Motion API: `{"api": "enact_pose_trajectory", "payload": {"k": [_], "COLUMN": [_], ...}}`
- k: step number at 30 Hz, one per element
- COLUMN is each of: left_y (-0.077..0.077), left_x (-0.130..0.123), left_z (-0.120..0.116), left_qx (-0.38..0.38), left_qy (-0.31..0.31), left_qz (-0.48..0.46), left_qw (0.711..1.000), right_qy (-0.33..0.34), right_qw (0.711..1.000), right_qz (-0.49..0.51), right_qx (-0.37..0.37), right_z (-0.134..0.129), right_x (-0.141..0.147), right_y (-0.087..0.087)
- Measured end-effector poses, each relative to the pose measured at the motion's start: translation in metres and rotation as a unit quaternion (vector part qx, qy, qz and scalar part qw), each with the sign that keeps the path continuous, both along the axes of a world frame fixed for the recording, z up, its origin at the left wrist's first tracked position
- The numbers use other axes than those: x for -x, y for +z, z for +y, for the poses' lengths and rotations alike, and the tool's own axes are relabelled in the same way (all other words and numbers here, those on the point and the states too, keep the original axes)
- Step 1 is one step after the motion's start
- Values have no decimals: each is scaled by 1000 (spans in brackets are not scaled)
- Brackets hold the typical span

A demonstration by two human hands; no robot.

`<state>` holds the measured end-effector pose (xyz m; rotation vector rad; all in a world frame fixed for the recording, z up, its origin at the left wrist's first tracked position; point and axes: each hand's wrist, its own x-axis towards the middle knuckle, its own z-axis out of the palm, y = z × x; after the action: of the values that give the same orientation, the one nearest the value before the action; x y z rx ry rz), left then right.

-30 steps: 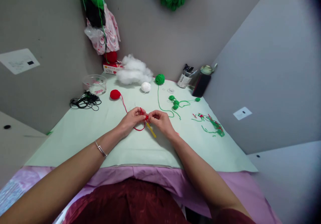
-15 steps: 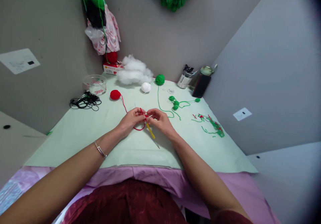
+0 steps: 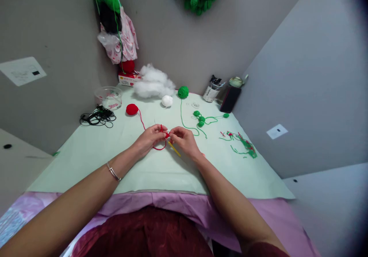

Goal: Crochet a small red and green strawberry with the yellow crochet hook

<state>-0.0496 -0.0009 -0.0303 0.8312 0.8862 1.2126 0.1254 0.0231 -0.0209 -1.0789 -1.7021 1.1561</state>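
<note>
My left hand (image 3: 149,139) pinches a small red crochet piece (image 3: 167,135) between thumb and fingers, and red yarn passes up over its fingers. From the other side, the closed fingertips of my right hand (image 3: 185,140) meet the same piece. A yellow-handled crochet hook (image 3: 174,149) slants down below the fingers; its upper end is hidden, and I cannot tell whether a finger or the yarn bears it. A loop of red yarn (image 3: 160,149) hangs under my left hand. Another strand runs from it back to the red yarn ball (image 3: 132,109).
White stuffing (image 3: 153,82), a white yarn ball (image 3: 167,101) and a green yarn ball (image 3: 183,92) sit at the back. Black cord (image 3: 99,117) and a clear tub (image 3: 108,98) lie left. Green pieces (image 3: 201,119), yarn scraps (image 3: 244,144) and a phone (image 3: 230,99) are right.
My right hand has shifted slightly, and its fingers are now closer together at the red piece. The hook has swung, so less of its lower end shows. My left hand is nearly still.
</note>
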Motion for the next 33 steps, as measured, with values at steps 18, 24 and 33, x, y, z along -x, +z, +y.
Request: {"api": "enact_pose_trajectory", "payload": {"k": [18,24,33], "left_y": [-8,-15,-16], "left_x": [1,1,6], "left_z": [5,9,9], "left_qx": [8,22,27], "left_qy": [-40,-42,-27], "left_qz": [-35,4,33], "left_qw": [999,999,999], "right_qy": [39,15,-22], "right_qw": [998,999,992], "right_qz": [9,-16,-122], "right_qx": [42,29,-3], "right_z": [-3,-3,5], "right_x": [4,4,-9], "right_y": [4,1,11]}}
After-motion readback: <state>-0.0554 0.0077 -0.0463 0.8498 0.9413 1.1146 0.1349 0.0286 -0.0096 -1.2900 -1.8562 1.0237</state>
